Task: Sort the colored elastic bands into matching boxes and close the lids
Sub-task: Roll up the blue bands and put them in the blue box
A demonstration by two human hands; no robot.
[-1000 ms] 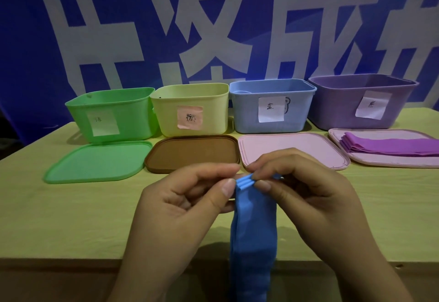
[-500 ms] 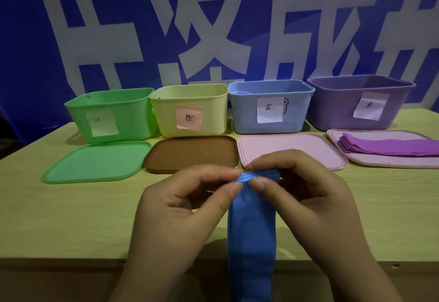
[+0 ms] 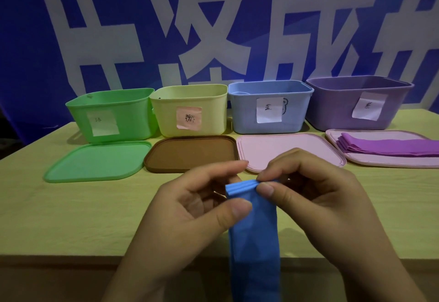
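Blue band pinched at its folded top, ready for the blue box

The blue elastic band (image 3: 253,230) hangs from its stacked, folded top edge down past the near edge of the tabletop (image 3: 71,218), probably held there so the layers stay gathered. The right hand (image 3: 316,197) has its grip pinching that folded edge between thumb and forefinger. The left hand (image 3: 190,209) holds the band's left side with its thumb on the front face, fingers curled behind, likely steadying it. Straight beyond stands the open blue box (image 3: 269,109), the likely destination, with a pink lid (image 3: 289,152) lying flat before it. Purple bands (image 3: 389,147) rest folded on the lid (image 3: 380,162) before the purple box (image 3: 358,102). The green box (image 3: 111,114) and yellow box (image 3: 190,109) also stand open, lids laid in front.
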